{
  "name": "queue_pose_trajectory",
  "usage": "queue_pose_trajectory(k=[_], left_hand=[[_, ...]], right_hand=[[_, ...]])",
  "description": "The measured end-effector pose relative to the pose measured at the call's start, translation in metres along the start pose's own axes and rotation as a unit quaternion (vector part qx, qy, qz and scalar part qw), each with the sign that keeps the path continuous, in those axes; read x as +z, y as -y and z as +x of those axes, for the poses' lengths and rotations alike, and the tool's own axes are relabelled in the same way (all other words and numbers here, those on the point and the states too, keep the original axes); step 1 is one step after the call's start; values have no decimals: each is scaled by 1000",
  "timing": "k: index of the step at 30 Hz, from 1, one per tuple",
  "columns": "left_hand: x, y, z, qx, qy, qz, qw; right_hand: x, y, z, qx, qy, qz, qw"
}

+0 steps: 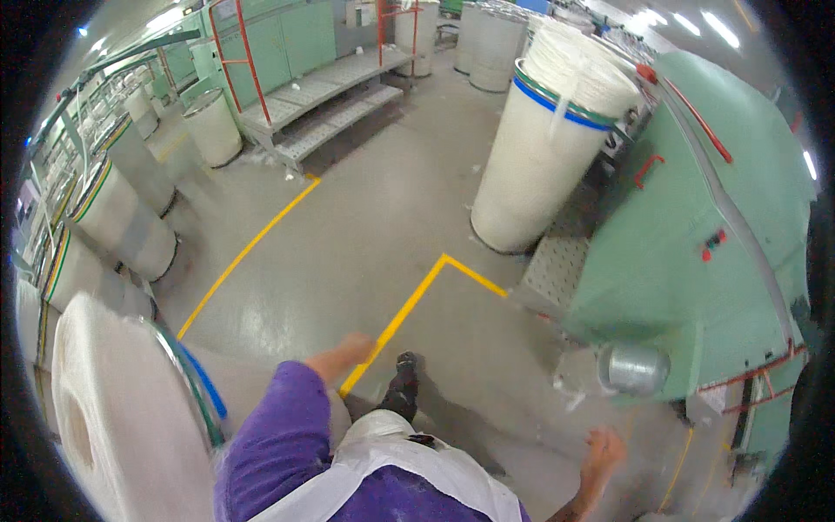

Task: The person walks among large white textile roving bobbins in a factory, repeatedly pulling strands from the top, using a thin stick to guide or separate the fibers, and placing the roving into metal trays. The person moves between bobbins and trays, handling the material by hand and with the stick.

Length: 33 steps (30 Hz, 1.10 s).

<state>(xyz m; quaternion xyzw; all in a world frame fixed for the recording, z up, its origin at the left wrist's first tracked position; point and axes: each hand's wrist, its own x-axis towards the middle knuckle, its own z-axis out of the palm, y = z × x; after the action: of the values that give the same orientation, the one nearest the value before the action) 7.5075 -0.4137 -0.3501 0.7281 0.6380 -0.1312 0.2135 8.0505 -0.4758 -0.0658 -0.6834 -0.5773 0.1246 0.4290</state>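
My left hand hangs forward of my body, blurred, over the grey floor and a yellow floor line. Nothing shows in it, but its fingers cannot be made out. Out to the right, my right hand is also blurred, with fingers partly curled and no object visible in it. Close by my left arm stands a tall sliver can with a blue and green rim band. Coiled white fibre sliver rises above its rim. Neither hand visibly touches anything.
Ahead right, another can is heaped with sliver beside a green machine and a perforated metal step. Several cans line the left. Metal steps with red rails stand ahead.
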Motion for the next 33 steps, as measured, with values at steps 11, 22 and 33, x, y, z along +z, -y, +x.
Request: queue_pose_trajectory(k=[11,22,33], left_hand=[[-35,392,-7,-388,39,-105,915],[-143,446,312,-59,-92,2,994],[-261,559,590,-243,72,-359,898]], right_hand=[[390,-64,199,181,483,-160,841],[738,-100,460,45,588,-240,771],[1187,254,906,-4,502,90,860]])
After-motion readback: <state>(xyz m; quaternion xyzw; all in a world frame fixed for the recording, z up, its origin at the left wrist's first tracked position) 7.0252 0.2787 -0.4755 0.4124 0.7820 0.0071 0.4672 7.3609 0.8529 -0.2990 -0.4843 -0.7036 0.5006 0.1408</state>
